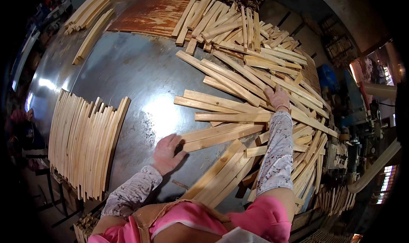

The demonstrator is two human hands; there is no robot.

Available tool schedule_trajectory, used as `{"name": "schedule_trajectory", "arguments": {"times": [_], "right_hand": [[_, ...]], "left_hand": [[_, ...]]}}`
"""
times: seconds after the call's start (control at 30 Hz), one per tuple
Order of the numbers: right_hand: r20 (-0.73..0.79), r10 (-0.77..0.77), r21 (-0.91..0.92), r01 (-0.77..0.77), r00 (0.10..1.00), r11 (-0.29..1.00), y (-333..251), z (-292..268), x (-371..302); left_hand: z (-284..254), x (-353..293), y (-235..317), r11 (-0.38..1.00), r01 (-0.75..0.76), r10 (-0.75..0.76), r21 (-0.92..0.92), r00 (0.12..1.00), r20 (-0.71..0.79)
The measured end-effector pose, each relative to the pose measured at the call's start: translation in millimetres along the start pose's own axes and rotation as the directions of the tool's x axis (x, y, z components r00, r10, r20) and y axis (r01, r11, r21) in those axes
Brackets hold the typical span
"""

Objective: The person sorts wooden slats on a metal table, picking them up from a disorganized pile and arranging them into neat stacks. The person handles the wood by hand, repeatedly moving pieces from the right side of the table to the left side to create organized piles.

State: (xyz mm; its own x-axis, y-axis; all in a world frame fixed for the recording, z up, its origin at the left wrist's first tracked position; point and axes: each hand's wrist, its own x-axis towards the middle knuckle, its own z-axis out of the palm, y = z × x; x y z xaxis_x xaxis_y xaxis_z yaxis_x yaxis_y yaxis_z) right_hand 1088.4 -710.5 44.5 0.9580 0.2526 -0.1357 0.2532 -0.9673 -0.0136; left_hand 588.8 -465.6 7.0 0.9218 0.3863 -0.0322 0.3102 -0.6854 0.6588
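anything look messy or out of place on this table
Yes. The wooden slats on the right lie criss-crossed in a loose heap, some overhanging the metal table edge, unlike the neat stack at left. The left hand touches one slat end; the right hand rests on the heap.

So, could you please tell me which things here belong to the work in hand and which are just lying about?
In hand:
left hand
right hand
loose slat pile
neat slat row

Lying about:
rusty sheet
far slat bundle
blue machine

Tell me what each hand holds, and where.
Left hand grips the near ends of two wooden slats. Right hand rests on the loose slat pile; no clear grip.
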Motion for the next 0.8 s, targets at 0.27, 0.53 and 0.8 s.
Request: {"name": "schedule_trajectory", "arguments": {"times": [0.27,0.53,0.8], "right_hand": [[0.026,-0.265,-0.102,0.267,0.964,0.958,-54.2,48.5,-15.2],[0.117,-0.402,-0.136,0.416,0.908,0.899,-136.7,50.2,-192.4],[0.173,-0.403,-0.095,0.422,0.899,0.902,-64.8,87.2,-351.1]], "left_hand": [[56.6,127.3,26.0,0.952,-0.206,0.146,0.228,0.956,0.254],[39.5,60.2,1.3,0.900,-0.153,-0.010,0.408,0.929,0.371],[-28.4,-99.0,-11.7,0.781,-0.385,0.116,0.492,0.863,0.491]]}}
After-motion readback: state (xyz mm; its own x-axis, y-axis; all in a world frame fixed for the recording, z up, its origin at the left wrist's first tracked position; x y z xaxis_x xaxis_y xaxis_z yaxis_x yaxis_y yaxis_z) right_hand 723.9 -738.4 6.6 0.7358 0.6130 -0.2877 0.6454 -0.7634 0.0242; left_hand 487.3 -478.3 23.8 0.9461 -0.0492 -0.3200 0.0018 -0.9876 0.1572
